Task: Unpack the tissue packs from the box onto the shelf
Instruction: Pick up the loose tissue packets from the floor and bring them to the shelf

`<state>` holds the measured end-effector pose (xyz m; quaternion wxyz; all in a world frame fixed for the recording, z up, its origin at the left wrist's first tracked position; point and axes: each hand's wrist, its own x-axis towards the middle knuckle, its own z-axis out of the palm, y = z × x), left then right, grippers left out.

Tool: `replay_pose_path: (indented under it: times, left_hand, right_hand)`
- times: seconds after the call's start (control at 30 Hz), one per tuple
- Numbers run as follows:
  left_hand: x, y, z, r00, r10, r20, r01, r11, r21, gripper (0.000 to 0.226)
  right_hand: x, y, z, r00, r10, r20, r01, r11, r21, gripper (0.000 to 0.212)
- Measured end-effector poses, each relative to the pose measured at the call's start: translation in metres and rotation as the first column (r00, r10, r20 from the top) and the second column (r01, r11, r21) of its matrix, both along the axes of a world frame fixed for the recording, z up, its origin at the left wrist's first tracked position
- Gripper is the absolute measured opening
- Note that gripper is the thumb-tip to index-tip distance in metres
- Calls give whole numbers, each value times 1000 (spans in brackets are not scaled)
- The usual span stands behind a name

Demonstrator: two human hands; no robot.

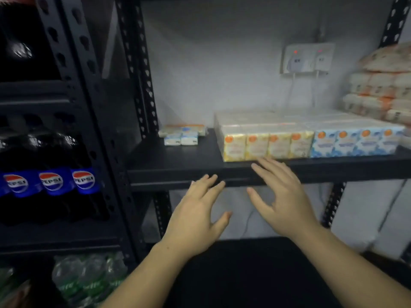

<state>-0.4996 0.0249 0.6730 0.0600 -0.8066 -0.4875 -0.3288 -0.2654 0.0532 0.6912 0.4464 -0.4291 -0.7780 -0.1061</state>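
Head view: your left hand (195, 216) and right hand (287, 201) hover before the black shelf (178, 161); fingers spread, holding nothing
Tissue packs: yellow tissue packs (266, 144) touching blue tissue packs (355, 141) on the shelf; right fingertips just beside the yellow ones
Left rack: Pepsi bottles (51, 181)

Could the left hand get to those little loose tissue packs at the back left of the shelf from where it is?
Probably yes. The left hand is open and holds nothing, just below the shelf edge. The bare shelf between it and the small loose packs looks free; the yellow wrapped block sits off to the right.
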Motion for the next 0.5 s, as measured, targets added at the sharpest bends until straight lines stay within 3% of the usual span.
replay_pose_path:
  times: [0.23,0.5]
  left_hand:
    - [45,-15,-120,998,-61,23,65,949,-308,69]
    - [97,-45,-263,991,-122,57,127,708,-695,69]
  right_hand:
    - [52,-58,-125,992,-117,42,124,905,-406,56]
    - [126,-114,-267,975,-222,6,148,631,-762,54]
